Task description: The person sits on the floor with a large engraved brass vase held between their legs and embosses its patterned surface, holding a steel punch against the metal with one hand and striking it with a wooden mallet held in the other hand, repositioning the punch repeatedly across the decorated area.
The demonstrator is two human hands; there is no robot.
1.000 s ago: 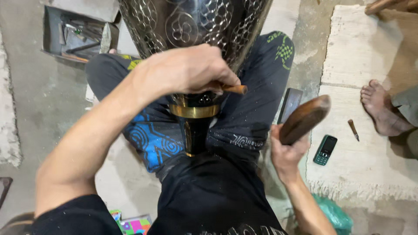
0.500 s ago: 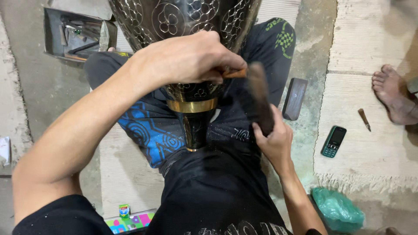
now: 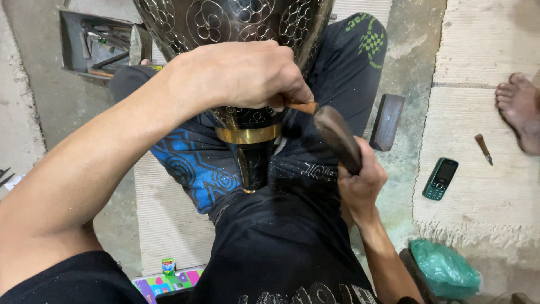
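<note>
Head view looks down on a large engraved metal vase (image 3: pixel 236 22) lying across the lap of a seated person, its dark patterned body filling the top of the frame and its narrow neck with a gold band pointing toward the person's waist. The left hand (image 3: pixel 239 76) lies over the vase just above that band, fingers curled tight around a small wooden-handled chisel (image 3: pixel 302 106) whose end sticks out to the right of the knuckles. The right hand (image 3: pixel 360 183) is closed around the handle of a dark hammer (image 3: pixel 337 138), whose head sits right at the chisel's end; whether they touch cannot be told. Beneath the vase are dark trousers (image 3: pixel 194 169) with blue printed patterns. At upper left a metal tray (image 3: pixel 70 42) on the concrete floor holds tools. A dark rectangular block (image 3: pixel 388 121) lies beside the person's right knee. On the pale mat (image 3: pixel 478 56) to the right rest another person's bare foot (image 3: pixel 520 110), a green mobile phone (image 3: pixel 440 179) and a small pointed tool (image 3: pixel 483 147). A green plastic bag (image 3: pixel 444 267) lies at lower right.
</note>
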